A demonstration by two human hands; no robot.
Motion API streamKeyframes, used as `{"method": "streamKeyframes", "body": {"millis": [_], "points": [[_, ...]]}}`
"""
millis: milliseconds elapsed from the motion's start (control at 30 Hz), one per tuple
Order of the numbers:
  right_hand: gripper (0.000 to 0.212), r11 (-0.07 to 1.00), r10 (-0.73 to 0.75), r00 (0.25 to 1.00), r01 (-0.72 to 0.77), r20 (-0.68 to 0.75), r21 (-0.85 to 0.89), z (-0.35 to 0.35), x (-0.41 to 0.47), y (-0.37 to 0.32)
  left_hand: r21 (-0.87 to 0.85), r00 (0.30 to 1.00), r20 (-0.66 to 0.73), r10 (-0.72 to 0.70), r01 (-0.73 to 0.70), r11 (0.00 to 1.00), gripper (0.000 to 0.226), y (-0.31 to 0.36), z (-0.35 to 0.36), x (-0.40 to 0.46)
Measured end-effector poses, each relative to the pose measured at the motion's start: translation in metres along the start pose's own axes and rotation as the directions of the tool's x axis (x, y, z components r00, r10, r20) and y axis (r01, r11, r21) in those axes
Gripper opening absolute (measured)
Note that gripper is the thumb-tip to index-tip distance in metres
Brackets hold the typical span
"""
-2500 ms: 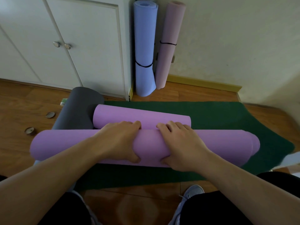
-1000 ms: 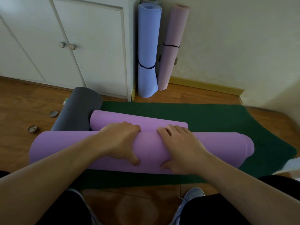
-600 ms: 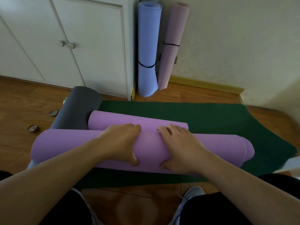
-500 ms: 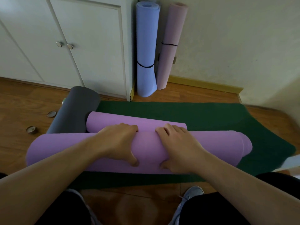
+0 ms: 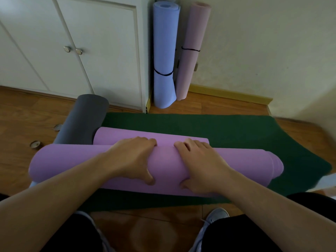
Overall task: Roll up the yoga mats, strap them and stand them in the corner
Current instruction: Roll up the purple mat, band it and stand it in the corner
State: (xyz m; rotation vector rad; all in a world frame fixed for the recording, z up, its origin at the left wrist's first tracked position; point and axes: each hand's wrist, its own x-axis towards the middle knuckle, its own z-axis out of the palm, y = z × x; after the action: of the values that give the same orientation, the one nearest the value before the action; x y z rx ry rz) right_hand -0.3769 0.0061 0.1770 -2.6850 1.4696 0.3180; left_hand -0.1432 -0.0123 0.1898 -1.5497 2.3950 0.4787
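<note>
The left hand (image 5: 132, 159) and right hand (image 5: 198, 166) are gripping the purple mat (image 5: 163, 160), fingers curled over it, thumbs beneath; rolling is finishing; strapping probably follows.

Both bare forearms reach in from the lower corners of the frame and converge toward the middle. The left hand (image 5: 131, 158) lies palm down left of centre, its fingers curled over the far side of the purple mat roll (image 5: 163, 164) and its thumb pressed against the near side. The right hand (image 5: 199, 165) sits just right of centre in a mirrored pose, fingers spread slightly over the top, thumb tucked low on the near side. The two hands are close together but apart. Dark-clad knees show at the bottom edge.
</note>
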Motion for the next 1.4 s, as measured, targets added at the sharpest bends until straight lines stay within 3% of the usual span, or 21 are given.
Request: {"method": "streamKeyframes", "body": {"millis": [200, 433, 567, 700, 800, 967, 1200, 1400], "points": [[0.090, 0.989, 0.027, 1.000, -0.026, 0.002, 0.144, -0.004, 0.003, 0.004, 0.081, 1.000, -0.005, 0.030, -0.030, 0.996, 0.105, 0.006, 0.008, -0.002], [0.115, 1.000, -0.013, 1.000, 0.013, -0.019, 0.021, 0.001, 0.001, -0.001, -0.001, 0.999, -0.046, -0.003, 0.003, 1.000, 0.098, 0.000, 0.002, -0.002], [0.096, 1.000, -0.009, 1.000, 0.010, -0.015, 0.004, 0.002, 0.004, -0.002, -0.026, 0.999, 0.025, -0.031, 0.032, 0.999, 0.102, 0.001, 0.005, 0.000], [0.086, 0.995, -0.002, 1.000, 0.003, -0.007, 0.102, -0.001, 0.004, 0.001, 0.066, 1.000, 0.010, 0.007, -0.008, 0.998, 0.107, 0.003, 0.012, -0.001], [0.089, 0.994, -0.007, 1.000, 0.007, 0.000, 0.105, 0.001, 0.004, 0.001, 0.089, 0.999, -0.038, 0.032, -0.029, 0.996, 0.100, 0.003, 0.014, -0.002], [0.116, 1.000, -0.019, 0.999, 0.019, -0.040, 0.003, 0.002, 0.001, -0.006, 0.024, 0.995, -0.092, 0.031, -0.029, 0.999, 0.095, 0.002, 0.008, -0.003], [0.081, 0.998, -0.027, 1.000, 0.027, -0.003, 0.052, 0.002, 0.003, -0.008, 0.021, 0.999, -0.044, 0.026, -0.025, 0.999, 0.094, 0.007, 0.010, -0.004], [0.084, 0.993, -0.012, 1.000, 0.011, 0.009, 0.115, 0.004, 0.005, -0.004, 0.133, 0.996, -0.052, 0.071, -0.063, 0.989, 0.097, 0.008, 0.012, -0.005]]}}
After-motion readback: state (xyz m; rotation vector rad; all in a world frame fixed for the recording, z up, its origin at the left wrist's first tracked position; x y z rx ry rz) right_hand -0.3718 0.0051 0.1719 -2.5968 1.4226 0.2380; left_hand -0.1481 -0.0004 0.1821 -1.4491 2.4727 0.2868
